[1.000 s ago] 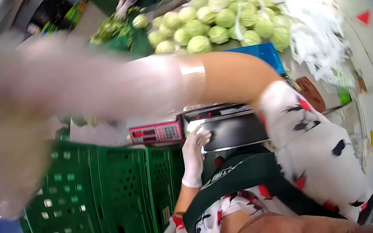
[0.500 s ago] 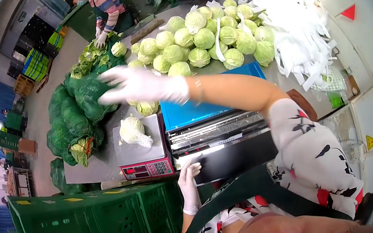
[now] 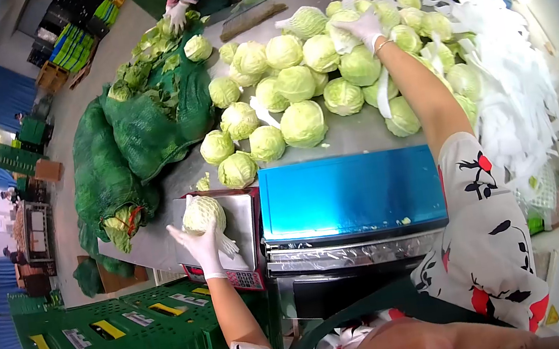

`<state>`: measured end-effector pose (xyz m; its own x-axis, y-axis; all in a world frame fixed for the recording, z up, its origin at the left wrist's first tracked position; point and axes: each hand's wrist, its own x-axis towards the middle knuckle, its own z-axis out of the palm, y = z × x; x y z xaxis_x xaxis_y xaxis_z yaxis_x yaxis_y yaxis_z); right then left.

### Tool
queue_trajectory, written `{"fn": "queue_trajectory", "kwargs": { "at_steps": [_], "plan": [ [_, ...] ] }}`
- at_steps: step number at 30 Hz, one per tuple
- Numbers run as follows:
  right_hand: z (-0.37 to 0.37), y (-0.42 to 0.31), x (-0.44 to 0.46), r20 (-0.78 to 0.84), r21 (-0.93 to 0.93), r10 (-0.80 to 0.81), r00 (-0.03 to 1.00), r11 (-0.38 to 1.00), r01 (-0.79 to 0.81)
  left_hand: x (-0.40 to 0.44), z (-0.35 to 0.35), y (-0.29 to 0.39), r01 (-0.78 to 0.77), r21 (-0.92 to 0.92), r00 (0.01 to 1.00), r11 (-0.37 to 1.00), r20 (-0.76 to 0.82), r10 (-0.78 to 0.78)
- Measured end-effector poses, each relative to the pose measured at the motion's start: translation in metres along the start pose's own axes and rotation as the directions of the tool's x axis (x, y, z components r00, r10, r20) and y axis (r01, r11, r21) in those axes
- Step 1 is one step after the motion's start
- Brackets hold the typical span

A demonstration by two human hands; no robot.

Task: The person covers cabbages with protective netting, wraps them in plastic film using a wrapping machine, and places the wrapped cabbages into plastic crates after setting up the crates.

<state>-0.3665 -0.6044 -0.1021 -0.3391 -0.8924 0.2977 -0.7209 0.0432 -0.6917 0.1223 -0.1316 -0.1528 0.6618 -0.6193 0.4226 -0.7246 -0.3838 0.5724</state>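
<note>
Head view: the gloved left hand point(image 3: 202, 249) touches the near side of the netted cabbage point(image 3: 203, 214), fingers spread apart. The netted cabbage rests on the scale point(image 3: 242, 213), just beside the blue-topped machine point(image 3: 350, 195). The gloved right hand point(image 3: 365, 29) is at the cabbage pile point(image 3: 296, 84) on the bench point(image 3: 354, 135); its fingers contact a cabbage point(image 3: 343, 34), but whether they are clamped cannot be determined

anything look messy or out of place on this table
Yes, mildly: loose leaves are strewn over the green net sack, a stray white strip lies among the cabbages, and small pale scraps sit near the blue panel's front edge.
</note>
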Motion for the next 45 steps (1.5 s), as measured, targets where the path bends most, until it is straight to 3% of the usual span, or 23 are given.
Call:
{"fn": "queue_trajectory", "kwargs": {
  "at_steps": [3,6,9,10,12,13,14,15,16,18,19,21,23,25,26,27,31,33,35,38,41,44,45],
  "plan": [
    [0.001,-0.021,0.002,0.072,-0.193,0.006,0.997,0.981,0.008,0.007,0.002,0.017,0.232,0.033,0.952,0.972,0.199,-0.234],
    [-0.017,-0.041,-0.003,0.198,-0.327,-0.016,0.980,0.941,0.081,0.002,0.018,-0.017,0.250,-0.295,0.964,0.922,0.161,-0.210],
    [-0.010,-0.010,0.016,0.192,-0.078,-0.049,0.980,0.995,0.065,-0.004,0.007,-0.006,0.401,-0.540,0.916,0.740,0.220,-0.336],
    [-0.031,-0.017,0.006,0.281,0.199,-0.182,0.942,0.972,0.128,-0.008,0.008,-0.011,0.416,-0.609,0.907,0.675,0.223,-0.358],
    [-0.035,-0.019,-0.003,0.309,0.666,-0.178,0.934,0.742,-0.079,-0.011,0.002,-0.043,0.322,-0.689,0.944,0.650,0.281,-0.170],
    [-0.047,-0.029,-0.015,0.327,0.821,-0.181,0.927,0.541,-0.184,-0.015,-0.005,-0.029,0.498,-0.777,0.866,0.386,0.425,-0.262],
    [-0.055,-0.038,-0.032,0.508,0.855,-0.163,0.846,0.215,-0.472,-0.020,-0.013,-0.015,0.611,-0.788,0.758,0.078,0.554,-0.344],
    [-0.051,-0.041,-0.052,0.506,0.850,-0.232,0.831,0.299,-0.434,-0.027,-0.032,0.013,0.607,-0.777,0.781,0.165,0.546,-0.303],
    [-0.039,-0.041,-0.073,0.511,0.840,-0.304,0.804,0.376,-0.392,-0.032,-0.029,-0.018,0.647,-0.753,0.754,-0.119,0.655,-0.046],
    [-0.049,-0.090,-0.136,0.653,0.753,-0.417,0.632,0.448,-0.482,-0.054,-0.050,-0.023,0.644,-0.649,0.732,-0.405,0.676,0.083],
    [-0.066,-0.139,-0.178,0.758,0.649,-0.451,0.471,0.461,-0.605,-0.068,-0.063,-0.009,0.629,-0.642,0.725,-0.438,0.688,0.033],
    [-0.025,-0.167,-0.242,0.666,0.711,-0.584,0.464,0.686,-0.156,-0.099,-0.081,0.033,0.614,-0.657,0.706,-0.438,0.705,-0.068],
    [0.010,-0.197,-0.308,0.573,0.721,-0.724,0.383,0.668,0.185,-0.126,-0.096,0.056,0.633,-0.633,0.692,-0.446,0.720,-0.040],
    [0.042,-0.224,-0.371,0.517,0.722,-0.788,0.333,0.611,0.324,-0.154,-0.108,0.070,0.650,-0.600,0.693,-0.466,0.720,0.038],
    [0.049,-0.235,-0.398,0.566,0.683,-0.770,0.295,0.638,0.355,-0.172,-0.116,0.073,0.636,-0.550,0.638,-0.541,0.769,-0.032],
    [0.054,-0.245,-0.421,0.614,0.640,-0.746,0.257,0.661,0.391,-0.184,-0.124,0.074,0.639,-0.499,0.611,-0.585,0.791,-0.007],
    [0.071,-0.260,-0.471,0.739,0.480,-0.656,0.149,0.670,0.566,-0.203,-0.159,0.083,0.692,-0.417,0.531,-0.589,0.847,0.025],
    [0.064,-0.269,-0.472,0.696,0.395,-0.701,0.153,0.553,0.734,-0.201,-0.175,0.087,0.697,-0.433,0.540,-0.572,0.841,0.022],
    [0.086,-0.261,-0.455,0.649,0.541,-0.745,0.153,0.593,0.596,-0.213,-0.182,0.077,0.650,-0.394,0.545,-0.650,0.837,0.038],
    [0.048,-0.284,-0.422,0.705,0.551,-0.679,0.205,0.707,0.443,-0.224,-0.188,0.067,0.635,-0.359,0.552,-0.684,0.830,0.077],
    [0.059,-0.274,-0.433,0.704,0.473,-0.649,0.288,0.731,0.492,-0.225,-0.198,0.070,0.664,-0.358,0.546,-0.656,0.832,0.098],
    [0.086,-0.259,-0.453,0.738,0.607,-0.642,0.209,0.766,0.211,-0.229,-0.207,0.078,0.605,-0.296,0.562,-0.739,0.816,0.134],
    [0.092,-0.254,-0.464,0.739,0.602,-0.635,0.226,0.773,0.203,-0.231,-0.208,0.080,0.598,-0.301,0.574,-0.743,0.808,0.135]
  ]
}}
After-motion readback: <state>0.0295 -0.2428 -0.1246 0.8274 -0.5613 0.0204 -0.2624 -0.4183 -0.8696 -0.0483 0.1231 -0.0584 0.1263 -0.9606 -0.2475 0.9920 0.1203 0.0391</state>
